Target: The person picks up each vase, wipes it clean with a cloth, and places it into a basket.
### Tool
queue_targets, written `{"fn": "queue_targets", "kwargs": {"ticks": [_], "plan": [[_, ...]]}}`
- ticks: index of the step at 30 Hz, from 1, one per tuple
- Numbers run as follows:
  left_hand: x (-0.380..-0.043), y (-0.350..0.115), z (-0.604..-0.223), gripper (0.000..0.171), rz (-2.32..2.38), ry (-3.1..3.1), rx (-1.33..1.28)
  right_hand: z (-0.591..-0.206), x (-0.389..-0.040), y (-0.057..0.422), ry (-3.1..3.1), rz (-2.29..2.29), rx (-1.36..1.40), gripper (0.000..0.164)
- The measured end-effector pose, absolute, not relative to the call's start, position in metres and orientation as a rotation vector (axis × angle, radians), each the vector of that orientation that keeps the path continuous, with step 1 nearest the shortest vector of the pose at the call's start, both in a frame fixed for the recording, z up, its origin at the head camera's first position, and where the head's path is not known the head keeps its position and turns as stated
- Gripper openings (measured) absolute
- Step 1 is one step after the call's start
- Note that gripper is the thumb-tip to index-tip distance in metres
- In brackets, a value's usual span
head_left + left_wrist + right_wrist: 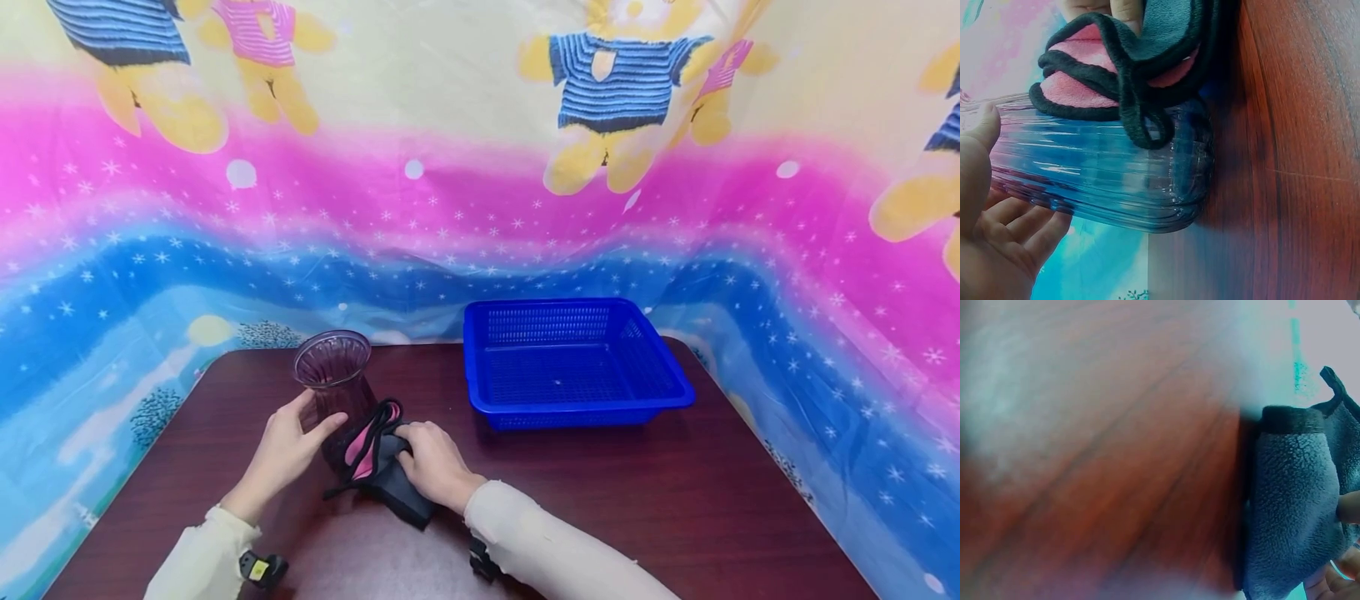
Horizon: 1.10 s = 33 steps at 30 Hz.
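Observation:
A purple-tinted, ribbed glass vase (343, 398) with a flared rim stands upright on the table. My left hand (283, 450) holds it from the left, thumb in front and fingers around the far side; the left wrist view shows the thumb on the ribbed glass (1085, 162). My right hand (435, 462) grips a folded grey and pink cloth (397, 483) with black edging. In the left wrist view the cloth (1082, 94) lies against the vase's side, a black loop hanging over the glass. The right wrist view shows fingers (1350, 507) pinching the fluffy grey cloth (1294, 500).
A blue plastic basket (577, 408) with perforated walls stands at the back right of the dark red-brown table (600, 517). A patterned curtain (450, 233) with bears and snowflakes hangs behind and along both sides of the table.

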<state>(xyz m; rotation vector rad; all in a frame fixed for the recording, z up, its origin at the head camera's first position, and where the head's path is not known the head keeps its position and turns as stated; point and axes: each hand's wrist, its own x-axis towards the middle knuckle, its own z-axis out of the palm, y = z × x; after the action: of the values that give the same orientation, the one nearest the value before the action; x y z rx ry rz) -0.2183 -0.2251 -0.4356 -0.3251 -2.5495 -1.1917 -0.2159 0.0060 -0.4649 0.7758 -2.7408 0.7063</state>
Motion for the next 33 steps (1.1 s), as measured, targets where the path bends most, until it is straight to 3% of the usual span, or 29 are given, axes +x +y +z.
{"fn": "queue_targets", "kwargs": {"ticks": [16,23,33], "plan": [[-0.215,-0.228,-0.434,0.067,-1.101,-2.638,-0.291,-0.443,-0.220,0.002,-2.643,0.758,0.783,0.025],[-0.214,-0.227,-0.432,0.048,-1.115,-2.619,-0.324,-0.431,-0.220,0.001,-2.627,0.790,0.770,0.026],[-0.216,-0.227,-0.431,0.040,-1.171,-2.569,-0.367,-0.414,-0.222,-0.003,-2.551,0.804,0.764,0.023]]}}
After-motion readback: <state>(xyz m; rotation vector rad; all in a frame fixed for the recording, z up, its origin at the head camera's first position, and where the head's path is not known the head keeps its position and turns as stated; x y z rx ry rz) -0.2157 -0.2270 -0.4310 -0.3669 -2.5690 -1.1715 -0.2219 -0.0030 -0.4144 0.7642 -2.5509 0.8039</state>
